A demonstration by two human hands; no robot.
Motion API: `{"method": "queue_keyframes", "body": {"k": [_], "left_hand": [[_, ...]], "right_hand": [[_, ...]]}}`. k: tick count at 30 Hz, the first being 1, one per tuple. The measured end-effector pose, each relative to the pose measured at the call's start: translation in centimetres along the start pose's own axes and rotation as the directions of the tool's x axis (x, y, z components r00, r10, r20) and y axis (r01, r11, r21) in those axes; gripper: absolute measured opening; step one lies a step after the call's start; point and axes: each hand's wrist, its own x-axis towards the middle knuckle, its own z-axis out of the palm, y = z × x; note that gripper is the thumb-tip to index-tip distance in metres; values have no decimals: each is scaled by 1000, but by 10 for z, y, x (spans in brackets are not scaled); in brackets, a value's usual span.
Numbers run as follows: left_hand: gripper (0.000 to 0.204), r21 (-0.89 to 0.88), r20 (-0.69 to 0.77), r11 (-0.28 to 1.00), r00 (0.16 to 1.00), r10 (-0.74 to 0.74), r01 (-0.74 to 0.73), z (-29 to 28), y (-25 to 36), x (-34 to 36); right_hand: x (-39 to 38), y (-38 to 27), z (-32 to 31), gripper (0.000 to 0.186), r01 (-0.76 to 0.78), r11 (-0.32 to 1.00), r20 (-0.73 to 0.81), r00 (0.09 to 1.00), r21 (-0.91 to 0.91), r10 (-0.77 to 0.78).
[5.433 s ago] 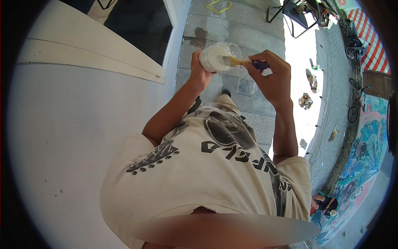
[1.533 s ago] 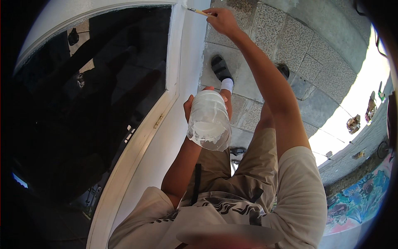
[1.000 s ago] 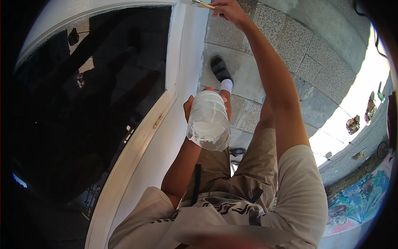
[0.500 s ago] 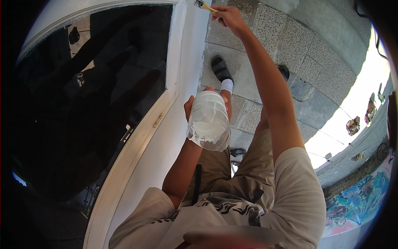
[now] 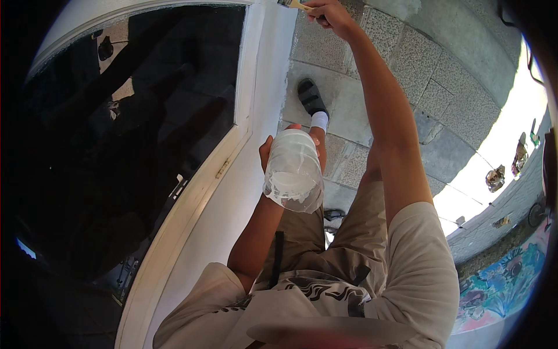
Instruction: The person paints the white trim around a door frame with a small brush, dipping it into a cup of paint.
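My left hand (image 5: 265, 152) is wrapped round a clear plastic container (image 5: 295, 152), which looks like a cut-off bottle. White paint (image 5: 290, 181) lies in it and streaks its inner wall. Far ahead, at the top edge of the view, my right hand (image 5: 332, 16) grips a paintbrush (image 5: 298, 4) by its pale yellow handle. The dark bristles point left, at the white wall (image 5: 273, 41) beside the window frame; whether they touch it I cannot tell. Part of the brush is cut off by the view's edge.
On the left stands a white-framed dark glass pane (image 5: 174, 99) with a hinge (image 5: 222, 168) on its frame. Grey paving slabs (image 5: 343, 93) cover the ground, and my sandalled foot (image 5: 312, 96) stands on them. Small litter (image 5: 495, 178) and a painted mural (image 5: 505, 285) are at the right.
My right hand has moved slightly up and to the right with the paintbrush. The left hand and the container have hardly moved.
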Motion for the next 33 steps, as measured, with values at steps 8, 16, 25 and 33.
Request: {"method": "queue_keyframes", "body": {"k": [8, 16, 25, 33], "left_hand": [[60, -11, -22, 1000, 1000, -5, 4, 3, -2, 2], [60, -42, 1, 999, 1000, -4, 4, 3, -2, 2], [60, -36, -20, 999, 1000, -1, 0, 4, 0, 0], [61, 27, 1, 1000, 1000, -2, 2, 4, -1, 5]], "right_hand": [[-20, 8, 16, 40, -110, 987, -96, 990, -118, 99], [-11, 18, 26, 34, -101, 995, -88, 991, -6, 100], [-34, 19, 52, 36, 103, 910, -155, 972, -402, -179], [0, 8, 20, 38, 176, 623, -40, 948, -763, -317]]}}
